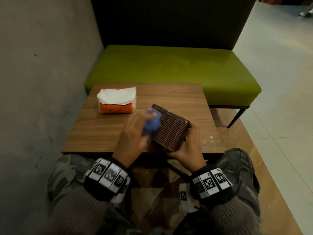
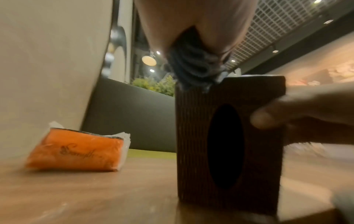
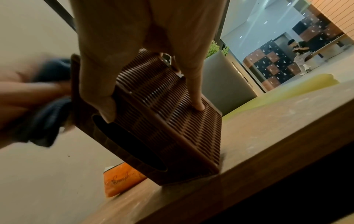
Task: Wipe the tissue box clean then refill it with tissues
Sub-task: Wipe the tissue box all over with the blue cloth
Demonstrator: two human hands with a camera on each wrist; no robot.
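A dark brown ribbed tissue box (image 1: 170,128) (image 2: 226,145) (image 3: 162,121) stands tipped on its side near the front of the wooden table (image 1: 105,131), its oval opening facing me. My right hand (image 1: 188,146) (image 3: 145,50) grips its near right end, thumb by the opening. My left hand (image 1: 133,134) (image 2: 193,28) grips a bunched blue cloth (image 1: 152,122) (image 2: 191,68) (image 3: 46,121) pressed against the box's upper left face. An orange pack of white tissues (image 1: 116,100) (image 2: 76,151) (image 3: 120,180) lies at the table's back left.
A grey wall (image 1: 42,82) runs close along the left. Behind the table stands a green bench (image 1: 169,70) with a dark backrest. Pale tiled floor (image 1: 279,82) opens to the right. A tagged white object (image 1: 186,195) lies below the table edge between my knees.
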